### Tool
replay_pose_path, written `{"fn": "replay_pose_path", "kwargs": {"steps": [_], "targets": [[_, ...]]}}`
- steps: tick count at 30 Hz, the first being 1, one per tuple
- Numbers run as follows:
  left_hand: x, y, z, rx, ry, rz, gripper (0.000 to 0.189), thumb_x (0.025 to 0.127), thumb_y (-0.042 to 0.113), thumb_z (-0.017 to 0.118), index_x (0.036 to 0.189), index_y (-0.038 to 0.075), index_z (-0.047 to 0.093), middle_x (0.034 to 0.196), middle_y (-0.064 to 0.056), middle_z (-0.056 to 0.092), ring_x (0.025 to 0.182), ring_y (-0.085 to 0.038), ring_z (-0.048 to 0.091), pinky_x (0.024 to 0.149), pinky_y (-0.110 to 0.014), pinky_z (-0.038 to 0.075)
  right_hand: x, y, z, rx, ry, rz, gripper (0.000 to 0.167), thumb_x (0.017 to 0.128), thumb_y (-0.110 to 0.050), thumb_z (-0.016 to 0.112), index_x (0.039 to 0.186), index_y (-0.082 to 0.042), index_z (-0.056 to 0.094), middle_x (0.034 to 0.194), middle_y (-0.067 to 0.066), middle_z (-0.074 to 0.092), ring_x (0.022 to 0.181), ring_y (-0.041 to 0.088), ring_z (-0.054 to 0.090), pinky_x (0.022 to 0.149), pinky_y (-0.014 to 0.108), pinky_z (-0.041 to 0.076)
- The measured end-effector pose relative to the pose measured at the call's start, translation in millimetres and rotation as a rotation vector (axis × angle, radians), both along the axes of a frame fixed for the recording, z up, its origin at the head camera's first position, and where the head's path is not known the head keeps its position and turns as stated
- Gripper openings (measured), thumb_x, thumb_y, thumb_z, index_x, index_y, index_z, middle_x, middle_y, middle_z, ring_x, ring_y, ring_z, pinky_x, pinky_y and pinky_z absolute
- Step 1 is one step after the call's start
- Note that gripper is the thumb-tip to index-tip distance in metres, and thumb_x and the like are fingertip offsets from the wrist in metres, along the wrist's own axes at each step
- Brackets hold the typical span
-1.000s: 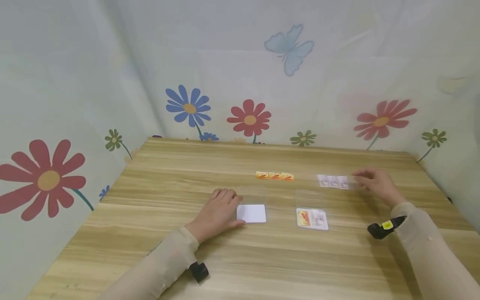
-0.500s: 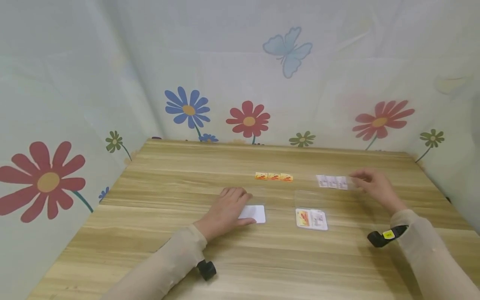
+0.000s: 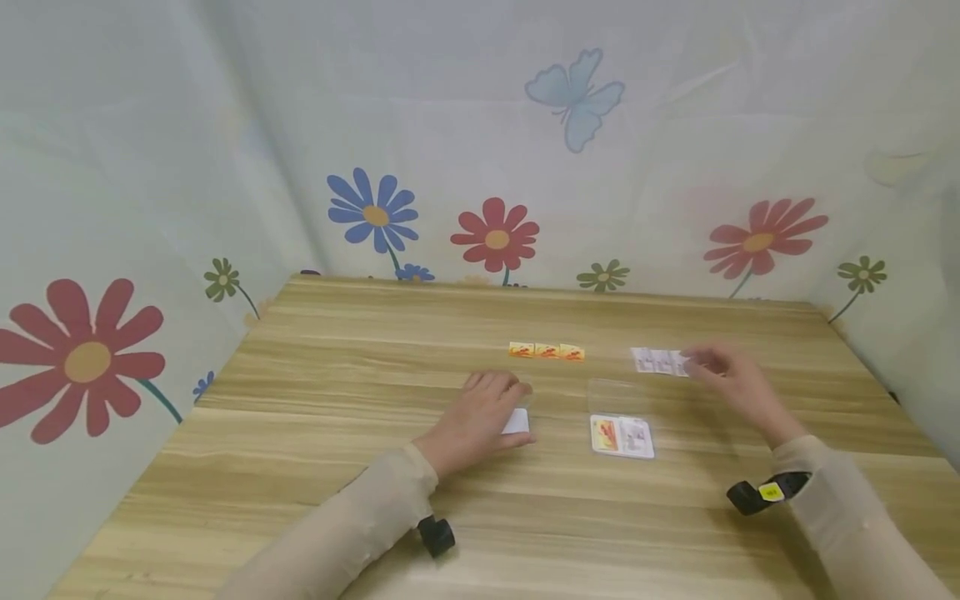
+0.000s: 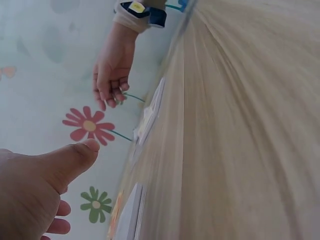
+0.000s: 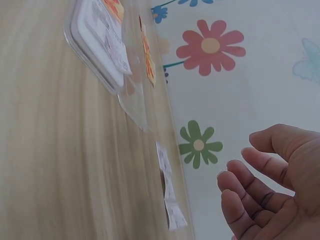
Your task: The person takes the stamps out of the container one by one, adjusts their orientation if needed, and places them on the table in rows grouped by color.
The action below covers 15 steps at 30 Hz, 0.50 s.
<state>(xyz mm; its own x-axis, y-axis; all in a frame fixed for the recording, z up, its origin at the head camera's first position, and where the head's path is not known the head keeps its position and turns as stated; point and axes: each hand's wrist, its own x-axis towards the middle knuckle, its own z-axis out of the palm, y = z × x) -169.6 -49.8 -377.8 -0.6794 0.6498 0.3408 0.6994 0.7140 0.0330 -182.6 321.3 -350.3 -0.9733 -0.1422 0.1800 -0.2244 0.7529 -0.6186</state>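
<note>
My left hand hovers over a small white rectangular box, covering most of it in the head view. In the left wrist view the thumb of that hand extends above the table, pinching nothing. My right hand is at the right end of a strip of pale printed stickers. The right wrist view shows this hand with loosely bent fingers and nothing between them. Between the hands lies a clear hinged case, lid folded back, holding an orange and a pale printed piece on white.
A strip of orange-yellow printed stickers lies behind the cases. All of it rests on a wooden table, with a flower-patterned cloth hanging behind and at the sides. Black cameras are strapped to both wrists.
My left hand has slid to the right, hiding more of the white box. My right hand has moved slightly left, overlapping the end of the pale sticker strip.
</note>
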Motion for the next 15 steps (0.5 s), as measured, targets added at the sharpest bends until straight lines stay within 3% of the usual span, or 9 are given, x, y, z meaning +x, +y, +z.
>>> {"fn": "replay_pose_path", "kwargs": {"steps": [3,7,12,15], "targets": [[0.7,4.9,1.3,0.000,-0.019,0.006,0.058,0.082,0.052,0.069,0.123,0.012,0.057,0.115,-0.003,0.058,0.111,-0.020,0.054,0.104,-0.038,0.040,3.1,-4.5,-1.3,0.008,-0.020,-0.006,0.036,0.098,-0.026,0.053,0.121,0.001,0.058,0.113,0.023,0.063,0.095,0.024,0.056,0.072,0.026,0.047],[1.7,10.6,2.7,0.004,-0.049,0.011,0.056,0.083,0.050,0.069,0.122,0.011,0.058,0.115,-0.003,0.058,0.111,-0.020,0.054,0.105,-0.038,0.039,7.0,-10.0,-4.1,0.004,-0.025,-0.002,0.033,0.098,-0.024,0.054,0.120,0.000,0.059,0.112,0.022,0.065,0.098,0.031,0.058,0.076,0.031,0.048],[1.3,17.6,0.8,-0.014,-0.040,0.009,0.054,0.084,0.051,0.067,0.120,0.012,0.059,0.113,-0.001,0.058,0.110,-0.018,0.054,0.102,-0.035,0.041,13.2,-17.8,-6.6,0.000,-0.003,0.013,0.029,0.097,-0.019,0.055,0.120,-0.001,0.059,0.114,0.022,0.065,0.099,0.029,0.060,0.079,0.032,0.048],[1.6,22.5,-0.9,-0.028,-0.035,0.004,0.054,0.085,0.053,0.065,0.120,0.012,0.059,0.112,0.000,0.057,0.109,-0.017,0.054,0.100,-0.034,0.041,16.4,-21.0,-8.7,-0.011,0.026,0.033,0.027,0.096,-0.015,0.057,0.119,-0.001,0.060,0.114,0.022,0.066,0.098,0.019,0.061,0.080,0.028,0.047]]}}
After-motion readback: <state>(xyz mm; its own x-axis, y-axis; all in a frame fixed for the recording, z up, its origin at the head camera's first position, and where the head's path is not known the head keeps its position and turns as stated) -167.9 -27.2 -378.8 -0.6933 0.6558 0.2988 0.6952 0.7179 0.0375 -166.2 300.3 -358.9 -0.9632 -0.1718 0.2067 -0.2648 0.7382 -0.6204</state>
